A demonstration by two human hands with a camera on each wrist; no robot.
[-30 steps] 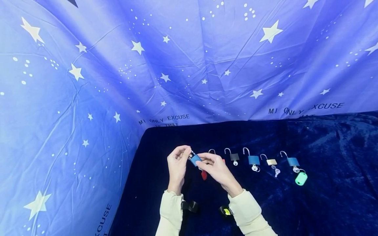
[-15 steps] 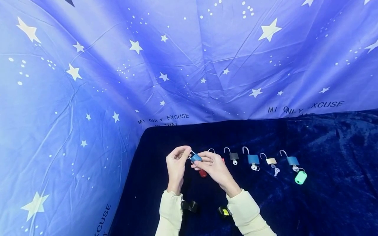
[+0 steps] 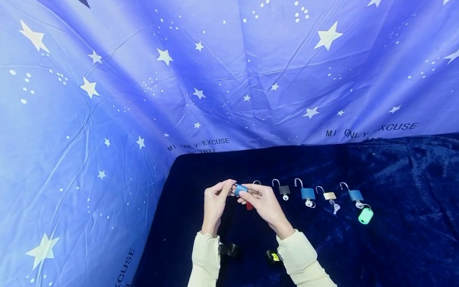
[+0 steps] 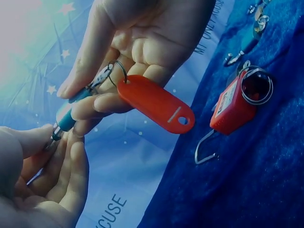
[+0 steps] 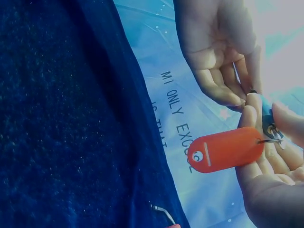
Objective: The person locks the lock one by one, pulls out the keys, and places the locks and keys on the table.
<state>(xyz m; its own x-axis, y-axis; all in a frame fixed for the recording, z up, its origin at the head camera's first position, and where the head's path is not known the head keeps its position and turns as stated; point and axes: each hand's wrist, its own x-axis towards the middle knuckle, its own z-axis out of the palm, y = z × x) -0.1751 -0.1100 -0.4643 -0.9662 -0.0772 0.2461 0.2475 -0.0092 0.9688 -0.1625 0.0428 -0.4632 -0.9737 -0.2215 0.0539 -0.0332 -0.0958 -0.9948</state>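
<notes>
Both hands hold a small blue padlock (image 3: pixel 240 189) above the dark cloth. My left hand (image 3: pixel 214 201) pinches its shackle end between thumb and fingers, covering most of the shackle. On the other side my right hand (image 3: pixel 266 202) grips the blue body with the thumb on its face. In the left wrist view a key (image 4: pixel 100 78) sticks out of the padlock's bottom, and a split ring links it to an orange-red key tag (image 4: pixel 154 104). The tag hangs beside the right hand's fingers. Only a bit of it shows in the head view, below those fingers.
A row of unlocked padlocks with keys lies to the right: a black one (image 3: pixel 284 190), a blue one (image 3: pixel 307 194), a brass one (image 3: pixel 329 196) and another blue one (image 3: pixel 356 196) with a green tag (image 3: pixel 365 216). A red padlock (image 4: pixel 232 104) lies behind my right hand. Starry curtains (image 3: pixel 247 71) border the cloth.
The blue padlock has tilted from a steep slant to nearly level and shifted slightly right and up. Both hands still hold it. The red tag has moved further behind the right fingers.
</notes>
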